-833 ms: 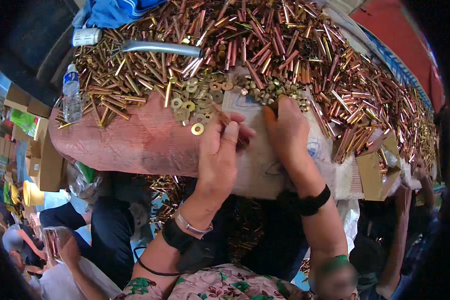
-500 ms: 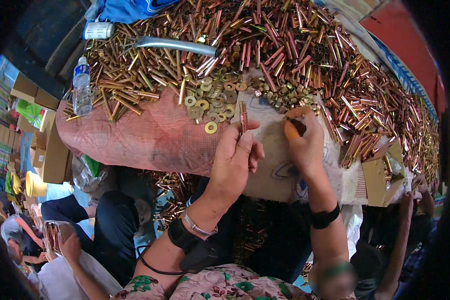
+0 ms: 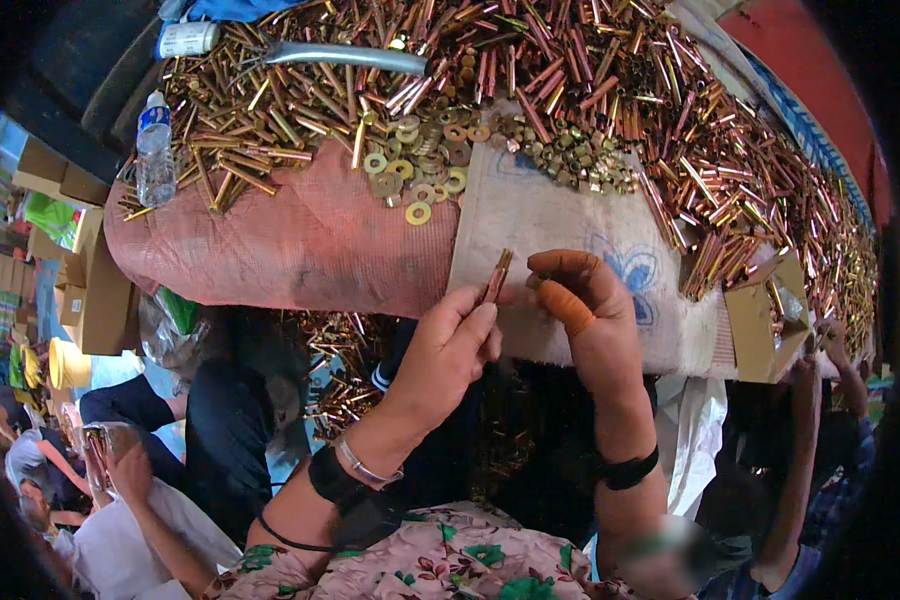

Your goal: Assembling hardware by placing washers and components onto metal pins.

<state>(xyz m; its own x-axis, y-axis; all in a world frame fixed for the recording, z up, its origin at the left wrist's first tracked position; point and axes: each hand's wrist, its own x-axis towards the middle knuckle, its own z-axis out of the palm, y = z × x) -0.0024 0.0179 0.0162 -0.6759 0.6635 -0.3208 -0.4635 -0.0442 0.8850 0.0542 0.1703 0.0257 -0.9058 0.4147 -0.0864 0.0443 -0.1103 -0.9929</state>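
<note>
My left hand [image 3: 452,345] pinches a copper-coloured sleeve anchor bolt [image 3: 497,276] between thumb and forefinger, its threaded end tilted up and to the right. Just right of that end is my right hand [image 3: 602,325], thumb and forefinger curled toward each other, with orange covers on the fingertips. Something small and dark seems to sit between those fingertips, too small to make out. Beyond my hands lie a heap of hex nuts [image 3: 588,158] and, left of it, a spread of flat washers [image 3: 420,165].
Large piles of loose anchor bolts [image 3: 710,180] cover the table's far side. A metal tube [image 3: 350,57] lies on them. At left stands a plastic bottle [image 3: 155,160]; at right, an open cardboard box [image 3: 760,325]. Other people sit at both sides.
My right hand has drawn back from the nut heap toward the bolt in my left hand. Both hands are lower, and the bolt leans more to the right.
</note>
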